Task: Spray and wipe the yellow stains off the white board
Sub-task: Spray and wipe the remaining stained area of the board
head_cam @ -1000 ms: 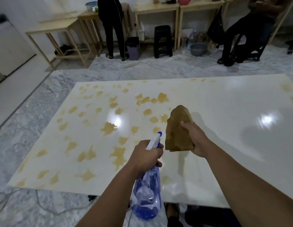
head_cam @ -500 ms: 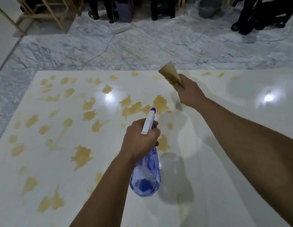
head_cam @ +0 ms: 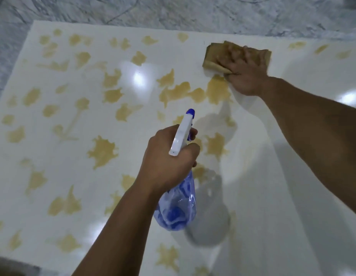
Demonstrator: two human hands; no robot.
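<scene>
My right hand [head_cam: 246,71] presses a tan sponge cloth [head_cam: 217,56] flat on the white board [head_cam: 272,176], its fingers [head_cam: 233,56] spread over the cloth near the far edge, at about one o'clock from the middle of the view. The nearest yellow stains [head_cam: 218,91] lie just toward six o'clock from that cloth, the closest blotch touching the heel of the hand, and the chain of blotches runs its long axis off toward nine o'clock. So the wiping hand is the nearer one, and I judge the next stroke should pull down and left across that chain.

My left hand [head_cam: 169,158] holds the blue spray bottle [head_cam: 176,208] above the board at centre, fingers curled round its neck, the white trigger head [head_cam: 182,132] pointing to twelve o'clock at the same chain. Nothing stands between nozzle and stains.

Most stains cover the left half, from seven to eleven o'clock; the right side looks nearly clean. Grey marble floor [head_cam: 173,10] shows beyond the far edge.
</scene>
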